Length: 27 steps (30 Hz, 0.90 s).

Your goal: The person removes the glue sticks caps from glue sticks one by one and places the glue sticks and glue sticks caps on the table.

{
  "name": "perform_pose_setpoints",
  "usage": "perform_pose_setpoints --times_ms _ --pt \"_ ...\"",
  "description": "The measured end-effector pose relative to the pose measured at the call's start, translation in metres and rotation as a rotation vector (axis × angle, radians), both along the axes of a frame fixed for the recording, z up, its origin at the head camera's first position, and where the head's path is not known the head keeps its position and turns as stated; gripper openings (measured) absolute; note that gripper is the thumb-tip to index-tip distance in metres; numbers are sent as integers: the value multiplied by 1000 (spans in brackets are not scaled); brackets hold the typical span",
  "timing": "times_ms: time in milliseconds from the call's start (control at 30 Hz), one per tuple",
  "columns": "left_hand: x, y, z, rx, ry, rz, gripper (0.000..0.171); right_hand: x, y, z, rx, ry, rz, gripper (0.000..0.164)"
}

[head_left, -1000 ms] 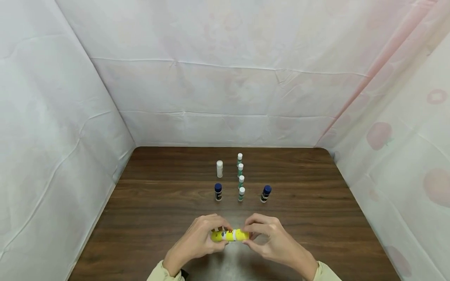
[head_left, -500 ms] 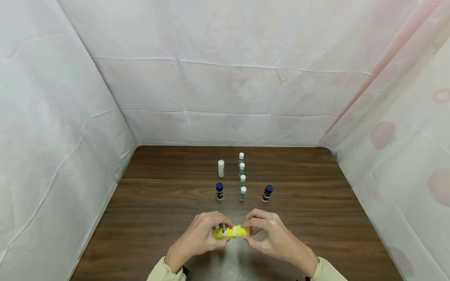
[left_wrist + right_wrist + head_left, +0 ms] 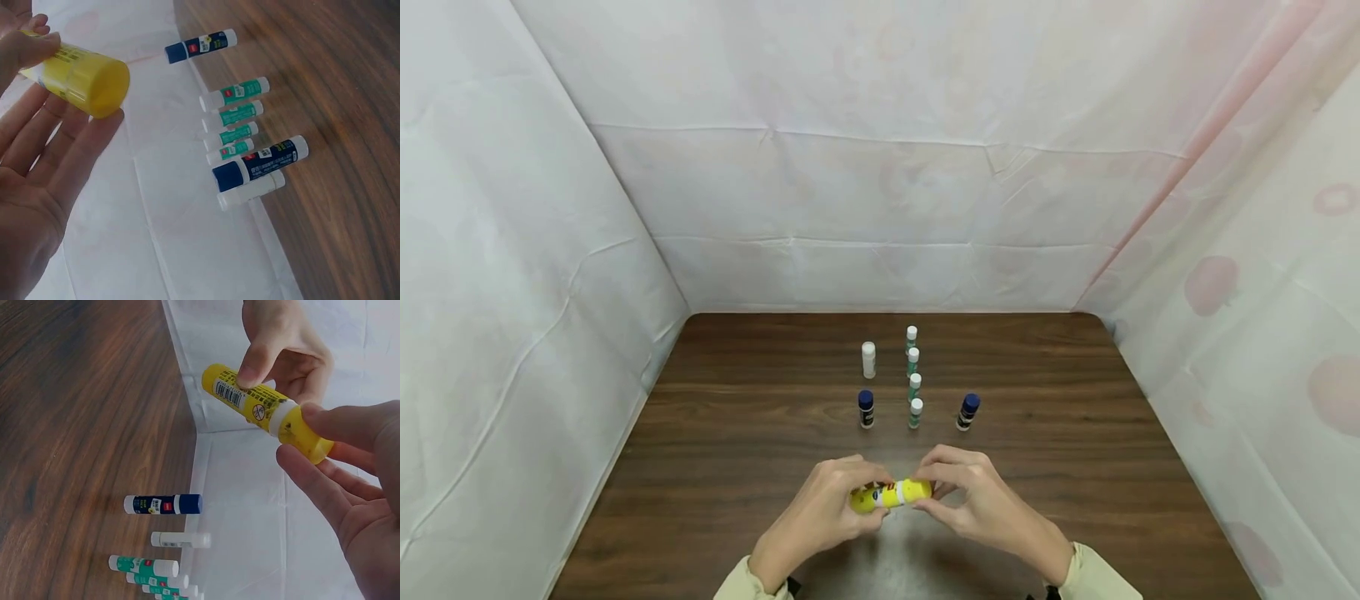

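Observation:
A yellow glue stick (image 3: 889, 496) is held sideways above the near part of the table, between both hands. My left hand (image 3: 831, 504) grips its body, thumb on the near side and fingers on the far side. With thumb and fingertips, my right hand (image 3: 970, 496) pinches the yellow cap end. In the right wrist view a barcode label faces out on the glue stick (image 3: 250, 403), and a white band lies beside the cap. The left wrist view shows the round base of the glue stick (image 3: 94, 81) resting against the left fingers.
Beyond the hands stand a blue-capped glue stick (image 3: 866, 410), another blue-capped glue stick (image 3: 967, 412) to the right, and a white glue stick (image 3: 868, 361) behind. Several green glue sticks with white caps, the nearest green one (image 3: 915, 414), form a row. White cloth (image 3: 880, 192) encloses the wooden table (image 3: 715, 467).
Both hands keep their hold on the yellow glue stick. Its cap end has risen slightly with the right hand, so it tilts a little more. The standing glue sticks have not moved.

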State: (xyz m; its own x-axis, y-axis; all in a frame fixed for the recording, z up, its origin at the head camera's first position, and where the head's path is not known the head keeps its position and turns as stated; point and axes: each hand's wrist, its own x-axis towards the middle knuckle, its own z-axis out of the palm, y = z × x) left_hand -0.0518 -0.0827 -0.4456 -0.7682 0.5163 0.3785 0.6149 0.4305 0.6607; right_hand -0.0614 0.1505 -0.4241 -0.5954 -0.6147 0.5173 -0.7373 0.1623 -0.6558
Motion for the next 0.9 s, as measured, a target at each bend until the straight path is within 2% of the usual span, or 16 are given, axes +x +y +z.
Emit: perform_pose_setpoints --times_ms 167,400,633,900 --pt "-2 -1 0 15 -80 -46 24 -2 1 2 40 75 27 21" --pt "-4 -3 0 35 -185 -98 25 0 4 6 68 85 45 20" --pt "-9 -5 2 48 -209 -128 23 -4 4 10 71 136 87 23" --pt "-7 -8 -5 91 -268 -200 20 -1 7 11 67 140 127 26"
